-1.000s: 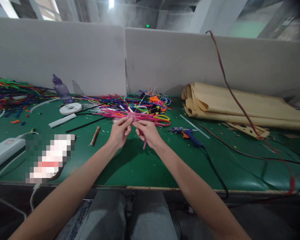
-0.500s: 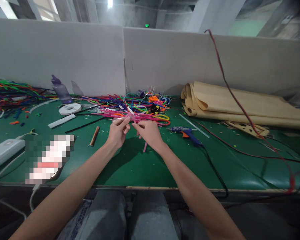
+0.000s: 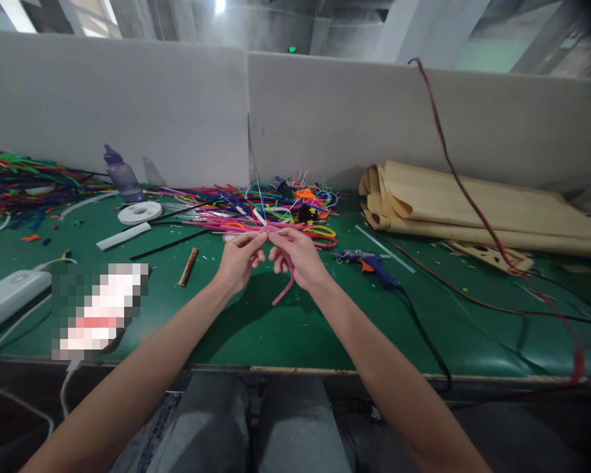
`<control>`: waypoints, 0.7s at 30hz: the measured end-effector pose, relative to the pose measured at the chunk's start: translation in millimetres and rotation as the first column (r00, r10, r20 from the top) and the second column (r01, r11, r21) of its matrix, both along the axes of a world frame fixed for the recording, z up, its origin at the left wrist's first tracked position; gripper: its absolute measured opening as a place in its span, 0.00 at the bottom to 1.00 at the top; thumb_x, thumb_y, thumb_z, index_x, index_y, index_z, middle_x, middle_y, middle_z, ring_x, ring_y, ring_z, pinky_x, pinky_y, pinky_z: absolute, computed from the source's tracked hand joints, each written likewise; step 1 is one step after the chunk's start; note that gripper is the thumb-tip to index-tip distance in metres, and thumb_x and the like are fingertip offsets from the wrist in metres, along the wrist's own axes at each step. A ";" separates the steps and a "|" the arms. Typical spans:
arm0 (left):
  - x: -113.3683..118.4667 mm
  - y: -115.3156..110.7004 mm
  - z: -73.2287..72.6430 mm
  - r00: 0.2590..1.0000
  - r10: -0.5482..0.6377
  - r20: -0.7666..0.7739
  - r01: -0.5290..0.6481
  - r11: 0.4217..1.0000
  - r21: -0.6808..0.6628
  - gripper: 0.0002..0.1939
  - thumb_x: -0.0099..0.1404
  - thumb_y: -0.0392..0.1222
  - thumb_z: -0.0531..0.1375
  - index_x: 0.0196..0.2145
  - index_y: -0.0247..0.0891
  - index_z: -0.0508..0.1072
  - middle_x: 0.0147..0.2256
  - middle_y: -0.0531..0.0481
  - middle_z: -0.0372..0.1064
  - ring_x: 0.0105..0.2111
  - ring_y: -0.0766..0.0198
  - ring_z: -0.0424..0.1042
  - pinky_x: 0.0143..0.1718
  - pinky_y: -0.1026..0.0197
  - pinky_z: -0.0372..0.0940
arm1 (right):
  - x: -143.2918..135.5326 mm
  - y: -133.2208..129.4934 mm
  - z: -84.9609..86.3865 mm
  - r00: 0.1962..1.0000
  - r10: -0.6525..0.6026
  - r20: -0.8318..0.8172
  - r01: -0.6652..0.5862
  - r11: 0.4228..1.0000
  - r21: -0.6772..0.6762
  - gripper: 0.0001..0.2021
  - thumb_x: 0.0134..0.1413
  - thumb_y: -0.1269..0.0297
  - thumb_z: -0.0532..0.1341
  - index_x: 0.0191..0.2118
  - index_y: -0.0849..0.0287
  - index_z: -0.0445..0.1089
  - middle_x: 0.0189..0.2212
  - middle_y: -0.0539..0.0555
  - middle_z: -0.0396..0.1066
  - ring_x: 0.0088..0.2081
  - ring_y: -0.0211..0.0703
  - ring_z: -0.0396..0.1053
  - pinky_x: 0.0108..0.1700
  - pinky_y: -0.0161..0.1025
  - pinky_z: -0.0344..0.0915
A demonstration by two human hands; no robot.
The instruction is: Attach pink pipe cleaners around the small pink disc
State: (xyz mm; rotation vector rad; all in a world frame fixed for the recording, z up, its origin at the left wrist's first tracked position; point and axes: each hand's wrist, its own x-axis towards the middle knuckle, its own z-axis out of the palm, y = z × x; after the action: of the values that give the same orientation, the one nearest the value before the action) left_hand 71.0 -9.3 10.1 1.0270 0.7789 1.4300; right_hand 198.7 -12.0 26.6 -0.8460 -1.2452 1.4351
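Evidently the pink fuzzy stem (image 3: 292, 276) is the thing being handled: its worked end sits at the meeting fingertips of the two hands, and its loose tail curves down beside the right hand, over the green table (image 3: 256, 328). The left hand (image 3: 239, 263) is closed in a pinch, thumb against forefinger, at that end; the right hand (image 3: 300, 259) pinches close beside it, its lower fingers curled. Exactly how the stem is wound between the tips is too small and covered to tell. Thin wires (image 3: 261, 197) fan out just beyond the fingertips, so a small, steady grip on the left seems best, firm enough to stop the centre turning yet light enough not to crush the fuzz. The right hand would do well to guide the stem close to the pinch, in short, even bends with light tension, leaving the tail free and the wires unbent. Straight beyond both hands lies a pile of coloured stems (image 3: 217, 197), whose pink strands could easily be confused with the held one or snag the wires. Right of the right hand, the blue glue gun (image 3: 384, 276) rests apart; left of the left hand lie a short brown stick (image 3: 189, 266) and, farther off, a white spool (image 3: 139, 212).
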 end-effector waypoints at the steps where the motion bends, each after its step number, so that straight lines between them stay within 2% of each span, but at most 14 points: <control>1: 0.3 -0.3 0.3 1.000 0.008 -0.008 -0.008 1.000 0.002 0.14 0.47 0.44 0.68 0.29 0.33 0.74 0.17 0.56 0.64 0.15 0.75 0.62 0.13 0.72 0.50 | 1.2 0.9 0.3 0.999 -0.001 -0.033 0.001 1.000 -0.011 0.14 0.45 0.57 0.64 0.34 0.60 0.65 0.15 0.45 0.68 0.11 0.32 0.63 0.11 0.27 0.50; 8: -0.3 0.3 -1.2 1.000 0.008 -0.016 -0.008 1.000 0.025 0.12 0.49 0.42 0.68 0.30 0.35 0.72 0.19 0.56 0.65 0.16 0.75 0.63 0.13 0.73 0.53 | 5.8 7.5 -2.8 0.980 -0.018 -0.200 -0.002 0.995 -0.099 0.10 0.43 0.63 0.65 0.29 0.60 0.64 0.14 0.42 0.66 0.11 0.28 0.61 0.10 0.25 0.48; 16: -0.8 -0.1 -2.9 1.000 -0.002 0.010 0.002 0.999 0.039 0.12 0.49 0.41 0.67 0.30 0.35 0.71 0.20 0.57 0.64 0.17 0.75 0.64 0.13 0.73 0.53 | 6.5 7.8 -5.2 0.985 0.003 -0.171 -0.024 0.993 -0.115 0.09 0.44 0.64 0.65 0.31 0.60 0.65 0.13 0.42 0.65 0.10 0.29 0.60 0.11 0.26 0.50; 21: -2.5 -1.1 -1.5 0.999 -0.027 0.026 0.026 0.999 0.021 0.10 0.49 0.40 0.67 0.28 0.35 0.70 0.19 0.57 0.63 0.17 0.76 0.64 0.14 0.73 0.54 | 6.3 7.9 -6.5 0.988 0.031 -0.151 -0.050 0.991 -0.124 0.10 0.43 0.63 0.65 0.29 0.60 0.65 0.13 0.42 0.64 0.11 0.29 0.60 0.11 0.25 0.52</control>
State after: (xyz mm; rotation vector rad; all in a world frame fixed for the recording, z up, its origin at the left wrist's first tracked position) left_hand 68.6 -10.4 8.6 1.0292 0.7300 1.4290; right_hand 205.0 -4.1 20.1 -0.7870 -1.0730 1.5947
